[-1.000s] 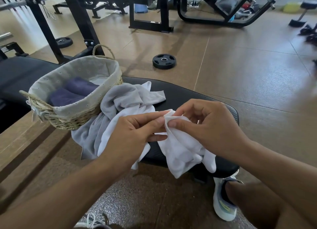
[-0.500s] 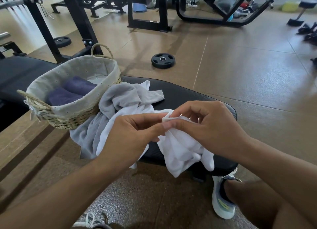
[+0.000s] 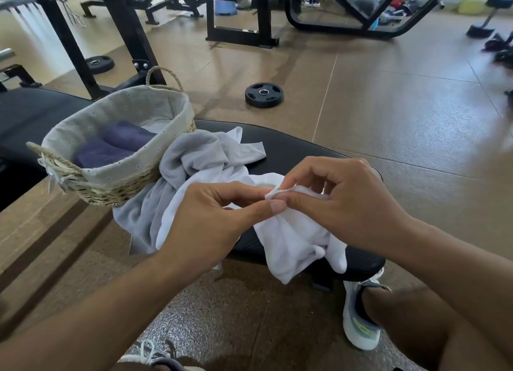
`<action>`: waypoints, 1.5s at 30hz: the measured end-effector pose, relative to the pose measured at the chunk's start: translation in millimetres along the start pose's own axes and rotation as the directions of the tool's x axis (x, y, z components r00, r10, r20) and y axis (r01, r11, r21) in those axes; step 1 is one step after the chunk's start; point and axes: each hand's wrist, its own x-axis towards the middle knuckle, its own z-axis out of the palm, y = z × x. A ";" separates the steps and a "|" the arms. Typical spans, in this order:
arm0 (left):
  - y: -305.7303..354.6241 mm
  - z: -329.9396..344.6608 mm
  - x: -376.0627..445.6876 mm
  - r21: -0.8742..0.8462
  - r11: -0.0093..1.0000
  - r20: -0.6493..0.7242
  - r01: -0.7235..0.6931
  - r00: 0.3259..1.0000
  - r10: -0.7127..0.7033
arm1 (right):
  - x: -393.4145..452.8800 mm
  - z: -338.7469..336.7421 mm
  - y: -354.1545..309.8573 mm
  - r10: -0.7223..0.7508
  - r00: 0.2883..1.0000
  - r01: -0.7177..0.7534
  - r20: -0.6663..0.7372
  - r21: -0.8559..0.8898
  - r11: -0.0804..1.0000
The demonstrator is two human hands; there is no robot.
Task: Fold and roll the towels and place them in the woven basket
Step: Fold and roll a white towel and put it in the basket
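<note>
A white towel (image 3: pixel 294 243) hangs crumpled over the near end of a black padded bench (image 3: pixel 299 151). My left hand (image 3: pixel 211 220) and my right hand (image 3: pixel 347 204) both pinch one corner of it, fingertips meeting above the bench. A grey towel (image 3: pixel 200 159) lies bunched beside it, partly under the white one and against the woven basket (image 3: pixel 116 187). The basket stands on the bench to the left, lined with pale cloth, and holds two rolled dark purple towels (image 3: pixel 116 146).
A black weight plate (image 3: pixel 263 94) lies on the brown floor beyond the bench, another (image 3: pixel 100 63) at far left. Black gym machine frames (image 3: pixel 238 18) stand at the back. My shoe (image 3: pixel 358 318) rests on the floor by the bench's near end.
Both hands keep pinching the white towel's corner and have shifted only slightly; the corner now pokes up between my fingertips.
</note>
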 end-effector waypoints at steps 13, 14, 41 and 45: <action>-11.6 -39.5 28.3 0.196 0.979 -0.273 0.057 0.962 -0.001 | -6.3 -2.0 -12.1 -0.373 0.914 0.391 0.156 -0.104 0.914; -14.0 -46.2 31.9 0.206 0.977 -0.316 0.055 0.949 0.013 | -7.6 -3.5 -14.4 -0.386 0.907 0.403 0.168 -0.084 0.911; -14.1 -152.3 16.8 -0.202 0.896 0.643 0.396 0.743 -0.184 | 14.4 -48.1 40.3 0.324 0.930 -0.310 0.174 -0.104 0.945; -11.9 -159.3 -4.6 -0.133 0.890 0.697 0.435 0.680 -0.228 | 2.4 -47.7 21.3 0.047 0.770 -0.219 0.637 0.194 0.956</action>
